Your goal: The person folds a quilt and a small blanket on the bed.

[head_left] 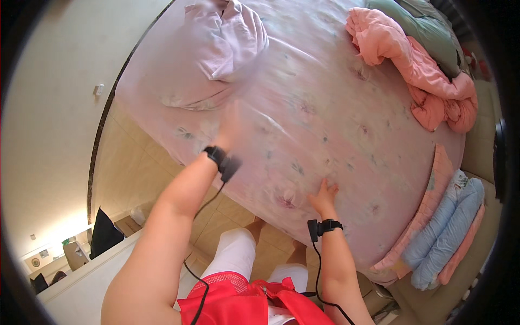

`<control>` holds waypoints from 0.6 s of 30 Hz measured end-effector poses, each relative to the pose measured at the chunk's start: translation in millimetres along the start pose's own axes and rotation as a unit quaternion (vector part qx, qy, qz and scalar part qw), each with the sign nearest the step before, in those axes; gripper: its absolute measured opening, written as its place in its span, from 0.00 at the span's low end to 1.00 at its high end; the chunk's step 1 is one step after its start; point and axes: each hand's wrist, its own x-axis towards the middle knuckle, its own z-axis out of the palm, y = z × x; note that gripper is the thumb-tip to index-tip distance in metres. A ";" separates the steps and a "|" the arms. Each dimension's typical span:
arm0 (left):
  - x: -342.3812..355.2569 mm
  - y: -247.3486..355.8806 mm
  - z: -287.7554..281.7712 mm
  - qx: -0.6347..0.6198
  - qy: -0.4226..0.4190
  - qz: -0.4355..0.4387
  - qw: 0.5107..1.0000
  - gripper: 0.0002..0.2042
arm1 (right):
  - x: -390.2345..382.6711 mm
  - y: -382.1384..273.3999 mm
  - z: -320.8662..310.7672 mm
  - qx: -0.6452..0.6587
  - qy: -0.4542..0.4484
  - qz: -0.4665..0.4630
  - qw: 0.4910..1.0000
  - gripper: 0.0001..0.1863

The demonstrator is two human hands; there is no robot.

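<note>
A pink floral sheet (336, 119) covers the bed in front of me, with a few wrinkles running across it. My left hand (233, 127) reaches over the near left part of the bed, smeared by motion, so its fingers cannot be made out. Just beyond it is a rumpled pale pink cloth bundle (235, 40), perhaps a pillow. My right hand (325, 198) rests on the sheet close to the bed's near edge, fingers apart and nothing in them. Each wrist wears a black strap with a small device and a cable.
A bunched salmon-pink quilt (401, 49) lies at the far right beside a grey-green cloth (422, 35). Rolled light-blue bedding (447, 233) sits on a beige surface at the right. A white-topped cabinet (92, 276) stands at lower left, a black pointed object (104, 234) behind it.
</note>
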 end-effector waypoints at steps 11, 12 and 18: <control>116.0 -25.1 -23.5 0.289 -0.141 0.005 0.947 0.42 | 8.9 10.2 14.5 -0.002 0.004 -0.011 1.000 0.56; 119.2 -27.0 -22.3 0.299 -0.154 0.009 0.942 0.43 | 9.3 9.4 14.5 -0.005 -0.004 -0.015 1.000 0.56; 134.2 -10.1 -23.7 0.316 -0.178 0.004 0.932 0.33 | 7.7 2.1 11.0 0.014 -0.014 -0.015 1.000 0.58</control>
